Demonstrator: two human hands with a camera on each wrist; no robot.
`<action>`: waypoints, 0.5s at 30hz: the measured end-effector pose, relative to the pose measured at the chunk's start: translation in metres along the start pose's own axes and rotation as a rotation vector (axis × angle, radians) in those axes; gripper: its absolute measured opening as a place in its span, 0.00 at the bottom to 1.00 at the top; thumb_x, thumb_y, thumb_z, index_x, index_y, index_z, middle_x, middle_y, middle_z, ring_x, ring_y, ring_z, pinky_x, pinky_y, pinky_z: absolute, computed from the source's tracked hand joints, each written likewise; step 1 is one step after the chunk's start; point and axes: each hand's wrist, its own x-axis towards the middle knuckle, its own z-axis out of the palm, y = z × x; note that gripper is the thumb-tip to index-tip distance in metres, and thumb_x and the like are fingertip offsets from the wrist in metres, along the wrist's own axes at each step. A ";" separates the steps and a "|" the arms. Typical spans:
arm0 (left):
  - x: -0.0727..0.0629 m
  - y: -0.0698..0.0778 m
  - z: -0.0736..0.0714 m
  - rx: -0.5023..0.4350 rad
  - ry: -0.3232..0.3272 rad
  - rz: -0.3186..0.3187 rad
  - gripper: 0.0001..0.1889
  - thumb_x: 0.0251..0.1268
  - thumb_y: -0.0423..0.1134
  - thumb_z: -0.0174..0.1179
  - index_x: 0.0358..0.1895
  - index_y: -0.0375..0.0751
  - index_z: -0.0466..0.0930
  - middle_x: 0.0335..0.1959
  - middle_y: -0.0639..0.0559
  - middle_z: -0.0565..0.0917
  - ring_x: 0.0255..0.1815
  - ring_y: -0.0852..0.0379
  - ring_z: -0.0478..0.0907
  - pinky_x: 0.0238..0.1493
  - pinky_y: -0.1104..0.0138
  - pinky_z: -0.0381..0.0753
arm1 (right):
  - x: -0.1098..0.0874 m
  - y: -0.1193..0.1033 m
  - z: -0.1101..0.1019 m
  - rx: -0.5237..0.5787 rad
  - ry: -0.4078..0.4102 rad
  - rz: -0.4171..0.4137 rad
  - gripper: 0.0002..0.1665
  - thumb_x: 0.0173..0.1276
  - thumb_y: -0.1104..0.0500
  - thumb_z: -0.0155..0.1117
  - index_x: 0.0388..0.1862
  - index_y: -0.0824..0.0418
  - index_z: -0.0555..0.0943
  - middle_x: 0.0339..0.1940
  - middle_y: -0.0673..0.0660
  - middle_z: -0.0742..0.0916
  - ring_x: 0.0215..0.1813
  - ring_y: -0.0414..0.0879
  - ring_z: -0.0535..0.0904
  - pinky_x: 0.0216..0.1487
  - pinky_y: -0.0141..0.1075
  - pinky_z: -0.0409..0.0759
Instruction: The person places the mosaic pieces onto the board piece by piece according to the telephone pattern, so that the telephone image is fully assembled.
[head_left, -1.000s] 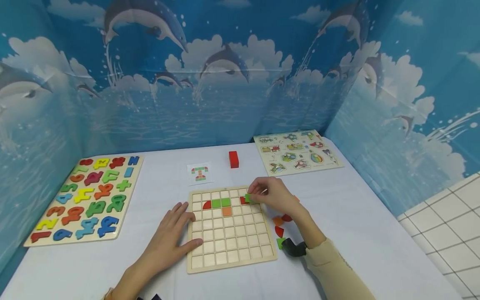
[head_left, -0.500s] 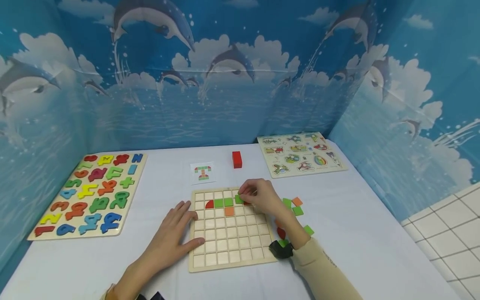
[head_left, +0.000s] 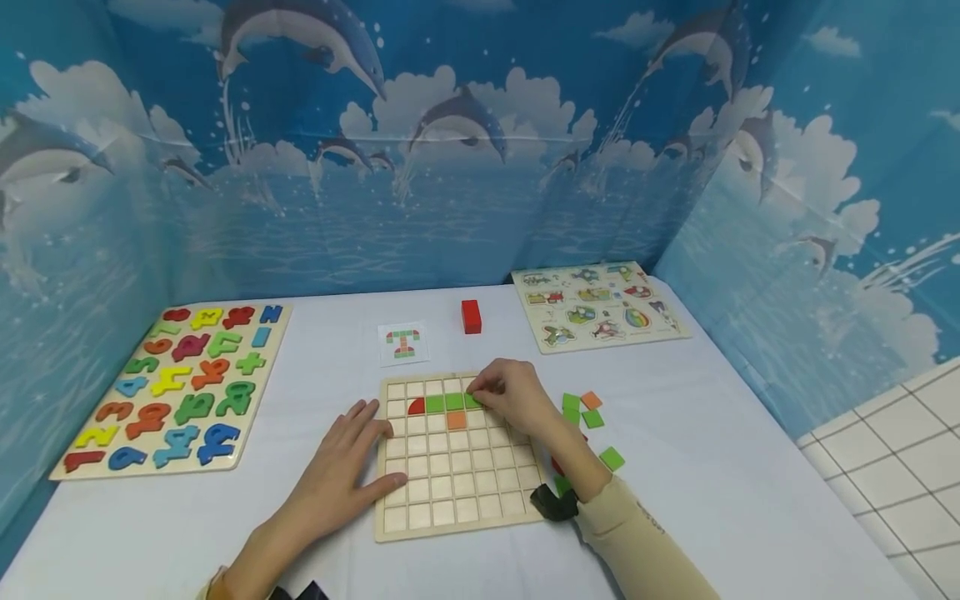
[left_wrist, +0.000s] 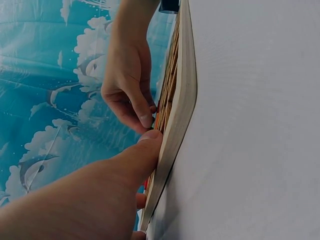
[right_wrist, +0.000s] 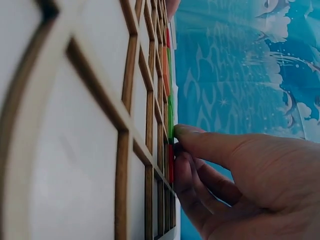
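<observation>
My left hand (head_left: 337,462) rests along the left edge of the wooden grid board (head_left: 450,531), its fingers spread and its thumb over the rim. Over the upper right part of the board, my right hand (head_left: 517,398) pinches a green square tile (head_left: 470,402) at a cell in the second row. To the left in that row lie a red quarter-round tile (head_left: 417,407) and two green tiles (head_left: 445,403). An orange tile (head_left: 457,420) sits below them. In the right wrist view, a red tile (right_wrist: 171,165) shows beside my fingertips; in the head view my hand hides it.
Loose green tiles (head_left: 593,418) and an orange one lie right of the board, partly behind my right forearm. Beyond the board are a pattern card (head_left: 403,343) and a red block (head_left: 471,317). A number puzzle (head_left: 176,387) stands left, a picture puzzle (head_left: 600,308) back right.
My right hand has carried the green tile leftward, from above the red tile to the cell beside the other green tiles. The left hand stays at the board's edge.
</observation>
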 end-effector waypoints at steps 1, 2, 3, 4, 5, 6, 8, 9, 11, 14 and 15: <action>0.000 0.000 0.000 0.002 0.001 0.000 0.31 0.63 0.63 0.71 0.60 0.50 0.74 0.82 0.38 0.64 0.86 0.36 0.53 0.84 0.38 0.51 | 0.000 -0.001 0.000 0.003 0.001 0.001 0.03 0.68 0.64 0.76 0.37 0.56 0.92 0.38 0.49 0.90 0.40 0.40 0.83 0.43 0.32 0.84; 0.001 0.000 0.000 0.004 0.000 -0.001 0.30 0.63 0.63 0.71 0.59 0.50 0.74 0.82 0.38 0.64 0.86 0.36 0.53 0.84 0.38 0.51 | 0.000 -0.002 0.000 0.003 0.004 0.002 0.03 0.68 0.64 0.76 0.37 0.57 0.92 0.39 0.49 0.90 0.41 0.40 0.84 0.43 0.33 0.85; 0.001 0.000 0.000 0.004 0.000 -0.004 0.30 0.63 0.63 0.71 0.59 0.50 0.75 0.82 0.38 0.64 0.86 0.36 0.53 0.84 0.38 0.51 | 0.001 -0.002 0.001 0.001 0.010 0.001 0.03 0.68 0.64 0.76 0.38 0.57 0.92 0.39 0.49 0.90 0.41 0.40 0.84 0.43 0.33 0.85; 0.001 0.000 -0.001 0.005 0.000 -0.007 0.30 0.63 0.63 0.71 0.59 0.50 0.75 0.82 0.38 0.64 0.86 0.36 0.53 0.84 0.38 0.51 | 0.001 -0.003 0.001 -0.003 0.019 0.007 0.03 0.68 0.64 0.76 0.38 0.57 0.92 0.39 0.50 0.89 0.41 0.40 0.84 0.43 0.33 0.85; 0.001 0.001 -0.001 0.002 -0.001 -0.010 0.30 0.62 0.63 0.72 0.59 0.50 0.75 0.82 0.38 0.64 0.86 0.36 0.54 0.84 0.39 0.51 | 0.001 -0.004 0.001 -0.011 0.031 0.017 0.03 0.69 0.64 0.76 0.39 0.57 0.92 0.38 0.50 0.89 0.40 0.41 0.83 0.43 0.33 0.85; 0.001 0.001 -0.001 0.001 -0.003 -0.012 0.30 0.62 0.63 0.72 0.59 0.50 0.75 0.82 0.38 0.64 0.86 0.36 0.54 0.84 0.39 0.51 | 0.001 -0.005 0.001 -0.026 0.049 0.026 0.02 0.69 0.63 0.76 0.39 0.57 0.92 0.37 0.50 0.89 0.40 0.41 0.83 0.42 0.34 0.85; 0.001 0.002 -0.001 -0.001 -0.004 -0.017 0.30 0.63 0.64 0.71 0.59 0.50 0.75 0.83 0.39 0.64 0.86 0.36 0.54 0.84 0.39 0.51 | 0.000 -0.005 0.002 -0.056 0.085 0.047 0.02 0.68 0.63 0.76 0.39 0.58 0.91 0.35 0.49 0.89 0.38 0.40 0.82 0.41 0.34 0.83; 0.001 0.002 -0.001 -0.003 -0.005 -0.018 0.30 0.63 0.64 0.71 0.59 0.51 0.75 0.83 0.39 0.64 0.86 0.36 0.54 0.84 0.39 0.51 | 0.000 -0.005 0.002 -0.066 0.096 0.058 0.03 0.68 0.63 0.77 0.39 0.58 0.91 0.34 0.49 0.89 0.36 0.40 0.81 0.40 0.35 0.83; 0.001 0.003 -0.001 -0.005 -0.004 -0.018 0.30 0.63 0.64 0.71 0.59 0.51 0.75 0.83 0.39 0.64 0.86 0.36 0.54 0.84 0.39 0.51 | -0.001 -0.006 0.002 -0.083 0.108 0.078 0.03 0.67 0.63 0.77 0.39 0.58 0.91 0.31 0.48 0.88 0.34 0.39 0.80 0.39 0.35 0.81; 0.001 0.003 -0.001 -0.006 -0.004 -0.013 0.30 0.63 0.63 0.71 0.58 0.51 0.75 0.82 0.38 0.64 0.86 0.36 0.54 0.84 0.38 0.51 | -0.002 -0.007 0.001 -0.101 0.105 0.086 0.04 0.66 0.63 0.78 0.37 0.57 0.90 0.28 0.47 0.88 0.33 0.39 0.80 0.39 0.36 0.81; 0.001 0.003 -0.001 -0.006 -0.004 -0.011 0.30 0.63 0.63 0.71 0.58 0.50 0.75 0.82 0.38 0.64 0.86 0.36 0.54 0.84 0.38 0.51 | -0.002 -0.008 0.001 -0.108 0.105 0.087 0.04 0.66 0.63 0.78 0.37 0.57 0.90 0.28 0.47 0.88 0.32 0.39 0.80 0.39 0.36 0.80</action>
